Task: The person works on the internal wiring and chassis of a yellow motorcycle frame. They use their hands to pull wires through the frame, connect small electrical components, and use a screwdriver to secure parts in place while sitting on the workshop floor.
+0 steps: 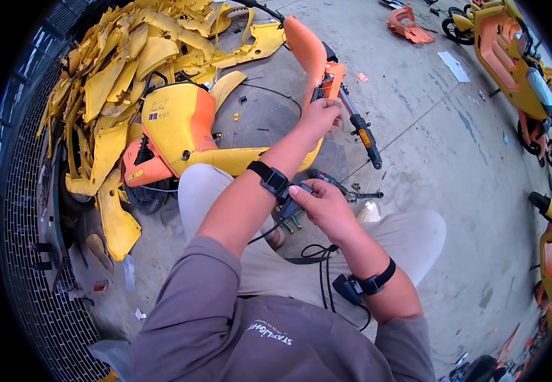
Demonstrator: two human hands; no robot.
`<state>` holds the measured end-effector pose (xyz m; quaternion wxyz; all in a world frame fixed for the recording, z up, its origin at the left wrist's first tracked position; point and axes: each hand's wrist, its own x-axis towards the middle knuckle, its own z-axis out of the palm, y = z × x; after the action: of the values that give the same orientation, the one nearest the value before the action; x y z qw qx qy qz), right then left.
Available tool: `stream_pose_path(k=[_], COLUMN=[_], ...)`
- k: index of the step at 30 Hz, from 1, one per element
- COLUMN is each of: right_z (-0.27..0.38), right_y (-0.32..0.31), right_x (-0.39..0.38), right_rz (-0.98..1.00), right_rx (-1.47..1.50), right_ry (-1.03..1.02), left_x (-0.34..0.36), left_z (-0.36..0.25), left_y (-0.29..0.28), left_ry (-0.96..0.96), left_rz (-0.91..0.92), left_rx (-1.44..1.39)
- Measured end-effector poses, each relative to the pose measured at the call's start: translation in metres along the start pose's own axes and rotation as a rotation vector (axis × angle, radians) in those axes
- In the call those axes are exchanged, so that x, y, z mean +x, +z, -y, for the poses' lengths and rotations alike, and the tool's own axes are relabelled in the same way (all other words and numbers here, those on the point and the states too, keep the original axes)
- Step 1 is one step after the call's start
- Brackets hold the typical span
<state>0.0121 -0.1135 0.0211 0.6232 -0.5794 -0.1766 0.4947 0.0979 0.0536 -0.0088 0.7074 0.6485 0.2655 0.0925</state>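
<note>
I sit in front of a partly stripped yellow-and-orange scooter (171, 124). My left hand (322, 118) is raised at its orange front panel (304, 51), fingers curled; I cannot make out what, if anything, they hold. My right hand (314, 200) grips a black box-like device (292, 205) by the strap (266, 177) on my left forearm, thumb on top. A cable runs down from the device. A second strapped black device (351, 286) is on my right forearm. A bare fork tube (362, 130) stands beside the front panel, and small tools and metal parts (368, 195) lie beyond my right hand.
A tall heap of yellow body panels (123, 70) fills the left, beside a brick-patterned edge (27, 299). Several scooters (498, 63) line the right side. An orange panel (406, 28) and a white sheet (453, 65) lie on the concrete floor (447, 159).
</note>
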Motion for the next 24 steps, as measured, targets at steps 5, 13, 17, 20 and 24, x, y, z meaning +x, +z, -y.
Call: stream_pose_path(k=[5,13,17,20,24], right_z=[0.012,0.011,-0.009,-0.009,-0.025], right_y=[-0.017,-0.051,-0.047,-0.04,-0.037], right_x=[-0.001,0.015,0.031,0.038,0.051], right_rz=[0.006,-0.164,-0.15,-0.147,-0.173], right_rx=[0.02,0.016,-0.198,-0.294,-0.209], right_ry=[0.028,-0.021,-0.068,0.029,-0.151], left_x=[-0.011,-0.101,-0.114,-0.108,-0.092], left_z=[-0.004,0.013,0.033,0.042,0.045], left_y=[-0.027,-0.04,-0.03,-0.026,-0.04], left_ry=[0.017,0.079,0.137,0.044,-0.013], left_rz=[0.141,0.371,0.443,0.363,0.269], left_rx=[0.061,-0.084,-0.134,-0.081,-0.323])
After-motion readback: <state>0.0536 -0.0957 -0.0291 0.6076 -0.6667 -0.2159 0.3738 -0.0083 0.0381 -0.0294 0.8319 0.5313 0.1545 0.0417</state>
